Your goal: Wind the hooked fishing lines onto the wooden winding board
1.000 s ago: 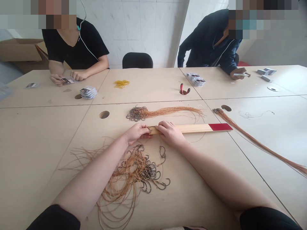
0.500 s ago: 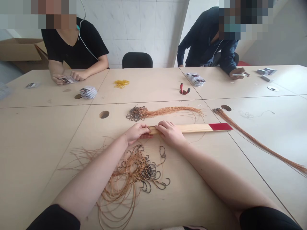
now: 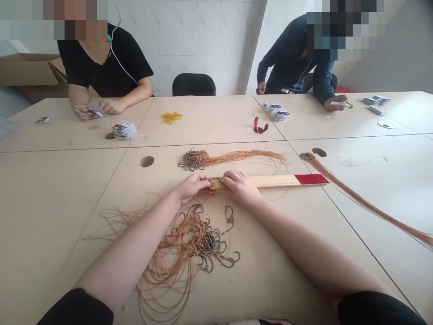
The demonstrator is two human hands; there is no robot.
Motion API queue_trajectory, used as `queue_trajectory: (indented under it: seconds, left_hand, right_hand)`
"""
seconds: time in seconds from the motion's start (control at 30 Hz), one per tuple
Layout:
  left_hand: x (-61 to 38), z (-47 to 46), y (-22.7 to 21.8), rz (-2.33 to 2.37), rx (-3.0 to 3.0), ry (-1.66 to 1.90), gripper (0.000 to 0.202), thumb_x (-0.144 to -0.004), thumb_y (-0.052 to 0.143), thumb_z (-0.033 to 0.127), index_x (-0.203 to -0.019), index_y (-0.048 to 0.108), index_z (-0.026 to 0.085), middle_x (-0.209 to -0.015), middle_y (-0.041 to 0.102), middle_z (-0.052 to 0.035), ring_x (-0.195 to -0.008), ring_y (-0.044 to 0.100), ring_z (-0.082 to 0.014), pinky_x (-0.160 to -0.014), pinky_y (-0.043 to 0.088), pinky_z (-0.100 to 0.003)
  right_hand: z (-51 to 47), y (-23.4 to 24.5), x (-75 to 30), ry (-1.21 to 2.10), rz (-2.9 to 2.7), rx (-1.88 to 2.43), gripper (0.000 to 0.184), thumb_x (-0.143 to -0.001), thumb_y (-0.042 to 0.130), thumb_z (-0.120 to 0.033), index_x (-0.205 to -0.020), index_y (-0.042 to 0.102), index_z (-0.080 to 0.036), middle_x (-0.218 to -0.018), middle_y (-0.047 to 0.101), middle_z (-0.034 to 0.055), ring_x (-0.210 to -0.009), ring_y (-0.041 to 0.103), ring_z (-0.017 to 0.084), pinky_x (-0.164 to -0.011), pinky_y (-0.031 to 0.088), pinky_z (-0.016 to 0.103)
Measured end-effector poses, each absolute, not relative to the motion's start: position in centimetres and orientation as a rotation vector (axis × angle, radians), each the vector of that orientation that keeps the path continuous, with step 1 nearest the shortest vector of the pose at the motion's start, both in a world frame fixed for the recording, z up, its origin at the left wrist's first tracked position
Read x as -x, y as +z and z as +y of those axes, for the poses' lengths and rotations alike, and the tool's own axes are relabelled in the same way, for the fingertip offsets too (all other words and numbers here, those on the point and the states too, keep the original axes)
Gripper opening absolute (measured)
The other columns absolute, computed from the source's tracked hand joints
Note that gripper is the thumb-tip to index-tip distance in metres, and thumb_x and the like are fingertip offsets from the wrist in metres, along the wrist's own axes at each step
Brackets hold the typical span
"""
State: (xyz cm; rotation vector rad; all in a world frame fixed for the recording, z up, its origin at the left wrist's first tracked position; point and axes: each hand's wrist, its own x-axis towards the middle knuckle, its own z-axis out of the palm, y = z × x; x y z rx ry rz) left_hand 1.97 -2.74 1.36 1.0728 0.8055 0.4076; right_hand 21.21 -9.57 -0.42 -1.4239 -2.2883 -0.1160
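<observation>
A flat wooden strip (image 3: 274, 181) with a red end (image 3: 311, 179) lies crosswise before me. My left hand (image 3: 196, 186) pinches its left end between thumb and fingers. My right hand (image 3: 241, 187) is closed over the strip just beside it, fingertips pressed on top. A thin dark curve, apparently a fish hook (image 3: 215, 180), shows between the fingertips; the rest of it is hidden. Below my hands spreads a loose pile of fish hooks (image 3: 211, 241) tied to orange-brown lines (image 3: 169, 275). My left forearm covers part of those lines.
Beyond the strip lies a bundle of hooks (image 3: 193, 160) with lines stretched right; another bundle (image 3: 365, 203) runs along the right. Red-handled pliers (image 3: 260, 126) stand in a table hole. Yellow bands (image 3: 171, 118) and stacked packets (image 3: 124, 130) lie farther off. Two people sit opposite, handling small items.
My hands and the strip stay almost still. The person at the far right has leaned and shifted both hands slightly.
</observation>
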Motion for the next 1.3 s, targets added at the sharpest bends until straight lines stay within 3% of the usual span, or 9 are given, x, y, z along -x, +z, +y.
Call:
queue_trajectory:
  seconds: [0.23,0.47,0.7,1.0,1.2,1.3]
  left_hand:
    - [-1.9,-2.7,1.4,0.816,-1.08,0.404,0.013,-0.07,0.068,0.016,-0.077,0.061,0.008,-0.08,0.064,-0.0054,-0.073,0.065,-0.012,-0.074,0.053,-0.024]
    - [-2.0,-3.1,2.2,0.846,-1.021,0.435,0.007,-0.072,0.062,0.017,-0.072,0.058,0.01,-0.069,0.063,-0.0026,-0.067,0.067,-0.0146,-0.074,0.054,-0.028]
    - [-2.0,-2.7,2.1,0.901,-0.897,0.405,0.03,-0.079,0.049,0.034,-0.07,0.063,0.009,-0.07,0.069,-0.0129,-0.069,0.068,-0.0186,-0.07,0.054,-0.028]
    - [-2.0,-3.2,2.6,0.879,-1.028,0.443,0.008,-0.072,0.058,0.018,-0.071,0.061,0.011,-0.071,0.069,-0.0116,-0.07,0.067,-0.0179,-0.073,0.054,-0.029]
    - [-2.0,-2.8,1.6,0.846,-1.043,0.454,0.011,-0.074,0.059,0.021,-0.072,0.06,0.011,-0.072,0.068,-0.012,-0.073,0.067,-0.0181,-0.075,0.055,-0.03]
    - [-2.2,-2.7,1.4,0.864,-1.035,0.443,0.011,-0.073,0.062,0.021,-0.073,0.059,0.01,-0.073,0.069,-0.0119,-0.07,0.067,-0.0173,-0.07,0.055,-0.028]
  right_hand:
    - [-9.6,-0.4,-21.2,-0.143,-2.296,1.416,0.016,-0.089,0.046,-0.017,-0.101,0.057,-0.018,-0.098,0.056,0.0084,-0.09,0.049,0.02,-0.08,0.038,0.032]
    - [-9.8,-0.2,-21.1,-0.139,-2.272,1.431,0.016,-0.087,0.047,-0.014,-0.098,0.058,-0.018,-0.098,0.057,0.0085,-0.088,0.051,0.02,-0.079,0.04,0.032]
    - [-10.9,3.6,-23.2,-0.033,-2.014,1.343,0.025,-0.081,0.046,-0.01,-0.101,0.057,-0.02,-0.101,0.057,0.0077,-0.09,0.054,0.019,-0.075,0.047,0.032]
    - [-13.1,9.1,-25.2,-0.19,-1.677,1.271,0.024,-0.074,0.051,-0.009,-0.091,0.059,-0.024,-0.096,0.059,0.0049,-0.09,0.058,0.019,-0.055,0.048,0.029]
    - [-12.6,7.6,-24.7,-0.167,-1.737,1.294,0.023,-0.078,0.049,-0.011,-0.095,0.057,-0.024,-0.099,0.057,0.0057,-0.091,0.057,0.019,-0.055,0.048,0.028]
    - [-11.3,4.9,-23.9,-0.135,-1.867,1.34,0.022,-0.082,0.047,-0.013,-0.099,0.056,-0.023,-0.102,0.056,0.0073,-0.093,0.055,0.018,-0.068,0.049,0.031]
